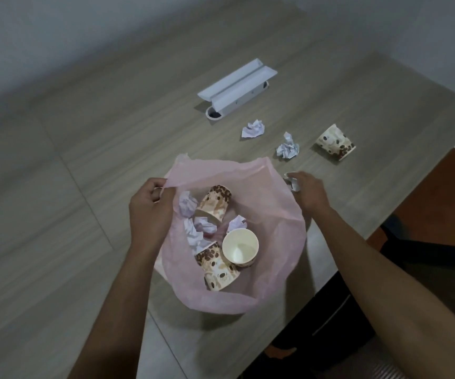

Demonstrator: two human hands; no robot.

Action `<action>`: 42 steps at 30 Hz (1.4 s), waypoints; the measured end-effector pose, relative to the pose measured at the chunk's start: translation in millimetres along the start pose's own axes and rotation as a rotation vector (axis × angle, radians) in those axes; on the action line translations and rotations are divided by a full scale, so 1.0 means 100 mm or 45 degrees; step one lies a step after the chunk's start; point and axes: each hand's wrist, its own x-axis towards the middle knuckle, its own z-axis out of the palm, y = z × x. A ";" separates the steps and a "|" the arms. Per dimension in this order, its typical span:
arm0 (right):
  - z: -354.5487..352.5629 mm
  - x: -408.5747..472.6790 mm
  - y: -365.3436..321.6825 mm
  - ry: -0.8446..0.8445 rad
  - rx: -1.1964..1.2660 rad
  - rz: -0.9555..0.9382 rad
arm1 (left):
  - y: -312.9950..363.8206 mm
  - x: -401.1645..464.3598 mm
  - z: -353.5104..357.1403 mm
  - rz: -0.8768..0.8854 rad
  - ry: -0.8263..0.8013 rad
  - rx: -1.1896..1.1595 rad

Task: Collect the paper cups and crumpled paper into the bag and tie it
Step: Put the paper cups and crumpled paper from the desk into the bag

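A thin pink plastic bag (272, 212) lies open on the wooden table. Inside it are three coffee-bean-print paper cups (240, 248) and several crumpled paper balls (187, 206). My left hand (149, 206) pinches the bag's left rim and holds it up. My right hand (307, 191) is just past the bag's right rim, its fingers curled round a crumpled paper ball (293, 181). Farther out on the table lie two more crumpled papers (253, 129) (287, 147) and one crushed paper cup (335, 143) on its side.
A white cable-port cover (237, 87) stands open at the far middle of the table (84, 187). The table's edge runs diagonally on the right, with orange floor (426, 198) and a dark chair (418, 258) beyond it.
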 end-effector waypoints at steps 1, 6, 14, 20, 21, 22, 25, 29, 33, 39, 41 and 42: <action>0.02 -0.03 0.10 0.032 -0.061 0.038 | 0.01 -0.03 0.03 0.002 -0.010 -0.004; -0.09 -0.45 0.28 0.276 0.348 0.246 | 0.08 0.01 0.21 -0.010 -0.048 -0.015; -1.06 -1.19 -0.04 0.846 0.906 0.252 | 0.06 -0.02 0.80 -0.034 -0.197 -0.024; -1.05 -1.52 -0.29 0.550 0.823 -0.023 | -0.06 -0.16 1.28 -0.079 -0.321 0.006; -0.96 -1.49 -0.25 0.441 0.757 -0.031 | -0.07 -0.16 1.38 -0.088 -0.343 0.010; -0.87 -1.46 -0.19 0.318 0.686 -0.030 | -0.09 -0.17 1.47 -0.103 -0.362 0.017; -0.63 -1.38 -0.02 0.021 0.567 -0.056 | -0.13 -0.19 1.70 -0.138 -0.396 0.028; -0.63 -1.24 0.17 0.058 0.740 0.096 | -0.16 -0.13 1.86 -0.160 -0.391 0.084; -0.85 -0.95 0.37 0.334 0.804 0.153 | -0.17 0.03 1.92 -0.152 -0.309 0.125; -0.63 -0.07 0.81 0.277 0.626 0.368 | -0.11 0.33 1.92 -0.104 -0.200 0.129; -0.44 0.18 0.89 0.149 0.551 0.354 | -0.06 0.39 1.89 -0.075 -0.170 0.127; -0.37 0.28 0.91 0.100 0.507 0.330 | -0.03 0.39 1.88 -0.060 -0.166 0.123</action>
